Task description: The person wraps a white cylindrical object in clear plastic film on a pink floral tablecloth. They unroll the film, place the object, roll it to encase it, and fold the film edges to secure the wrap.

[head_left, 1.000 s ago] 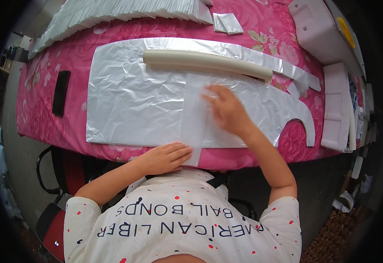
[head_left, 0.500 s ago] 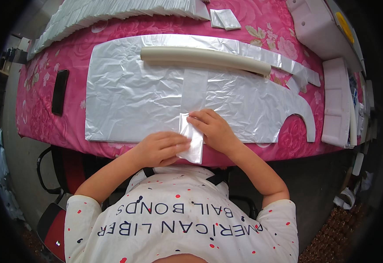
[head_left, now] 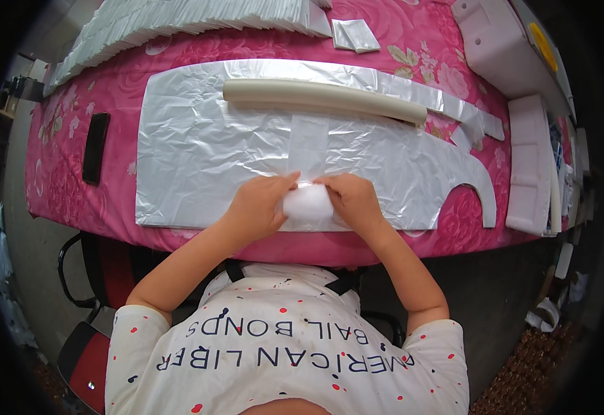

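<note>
In the head view, with the beige tube (head_left: 323, 98) as landmark, the white film piece (head_left: 307, 203) lies on the person's side of it, nearer the middle of its length than either end, directly between the left hand (head_left: 259, 200) and the right hand (head_left: 354, 199). Both hands are grasping it, pinching from opposite sides with fingertips toward its edge facing the tube; neither hand is clearly the nearer. Its long axis cannot be told (the piece is blurred, and no side looks plainly longer), but the translucent strip (head_left: 308, 145) between it and the tube runs roughly crosswise to the tube, toward the person; whether piece and strip join is unclear. The silvery sheet (head_left: 198, 152) spreads beneath the tube, while the small folded packet (head_left: 354, 35) sits beyond the tube, apart from both hands
</note>
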Demonstrator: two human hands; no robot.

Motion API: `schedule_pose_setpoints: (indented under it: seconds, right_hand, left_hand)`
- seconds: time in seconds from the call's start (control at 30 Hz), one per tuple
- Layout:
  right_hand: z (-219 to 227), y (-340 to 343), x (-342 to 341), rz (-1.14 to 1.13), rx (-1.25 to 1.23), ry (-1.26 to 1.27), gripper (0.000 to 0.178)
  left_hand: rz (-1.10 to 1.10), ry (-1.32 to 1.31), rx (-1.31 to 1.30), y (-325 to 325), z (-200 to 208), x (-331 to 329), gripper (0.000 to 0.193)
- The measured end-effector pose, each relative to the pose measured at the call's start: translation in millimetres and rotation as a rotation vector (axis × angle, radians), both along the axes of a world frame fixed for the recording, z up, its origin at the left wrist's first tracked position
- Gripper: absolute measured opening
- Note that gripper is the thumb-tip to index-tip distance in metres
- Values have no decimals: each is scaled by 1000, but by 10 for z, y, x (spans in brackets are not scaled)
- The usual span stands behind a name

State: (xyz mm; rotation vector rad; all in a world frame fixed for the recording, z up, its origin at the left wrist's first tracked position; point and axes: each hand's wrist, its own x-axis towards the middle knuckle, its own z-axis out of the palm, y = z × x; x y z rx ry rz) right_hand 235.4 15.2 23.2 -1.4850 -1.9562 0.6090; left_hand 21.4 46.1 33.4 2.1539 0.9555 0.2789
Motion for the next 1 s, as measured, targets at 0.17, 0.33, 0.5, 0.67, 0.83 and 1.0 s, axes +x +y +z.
schedule_pose_setpoints:
  seconds: [0.17,0.33,0.5,0.67,0.83,1.0]
  right_hand:
    - [118,276,-30,-221,-600,262,22]
    - [169,464,16,-191,-812,267,27]
    - [96,479,26,-248,-861,335,28]
    - [153,366,-68,-283,-668,83,22]
    - [155,241,-119,-141,340,-391,36]
    - [-34,450,122,240,316,-286,36]
  left_hand:
    - [270,-204,202,19,-56,107,58]
    - [28,-18,408,-61,-160,218,69]
    - [9,145,380,-114,-260,322,81]
    - [3,199,405,-74,-261,333,79]
    - [10,178,515,56,-208,339,67]
    - [34,169,647,143,-238,391,54]
